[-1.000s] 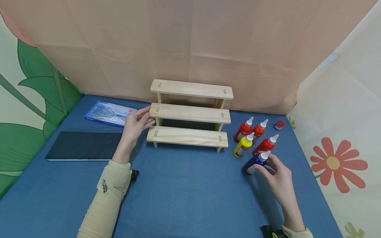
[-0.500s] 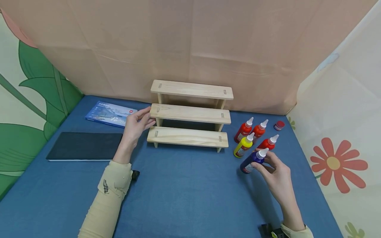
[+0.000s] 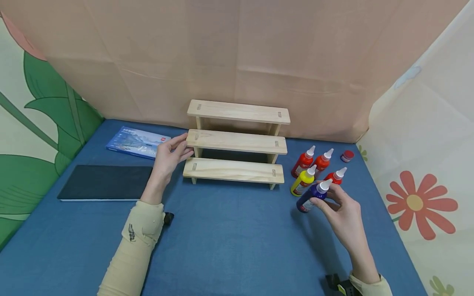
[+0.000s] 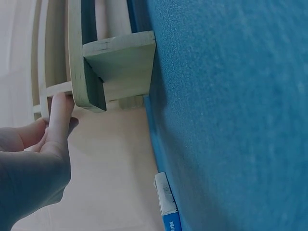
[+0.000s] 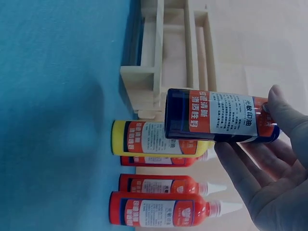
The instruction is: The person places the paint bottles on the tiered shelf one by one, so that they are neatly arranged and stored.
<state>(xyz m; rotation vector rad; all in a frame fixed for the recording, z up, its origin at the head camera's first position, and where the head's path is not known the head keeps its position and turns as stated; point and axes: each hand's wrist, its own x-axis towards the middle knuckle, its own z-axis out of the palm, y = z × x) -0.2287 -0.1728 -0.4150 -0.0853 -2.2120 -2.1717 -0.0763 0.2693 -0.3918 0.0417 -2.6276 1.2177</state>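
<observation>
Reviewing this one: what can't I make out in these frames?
- Nozzle of the blue bottle, right wrist view: hidden by the right hand.
- Lower part of the nearest red bottle, head view: behind the blue bottle and right hand.
- Lettering on the small jar, head view: too small.
- Blue package, left wrist view: cut off by the bottom edge.

Table (image 3: 229, 242): we can pass at six o'clock from the wooden stand (image 3: 237, 141).
Yellow bottle (image 3: 303, 181): blocks us at four.
Left hand (image 3: 168, 158): bars us at nine.

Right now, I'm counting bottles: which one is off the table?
The blue bottle, held up by the right hand; the yellow bottle and three red bottles stand on the table.
</observation>
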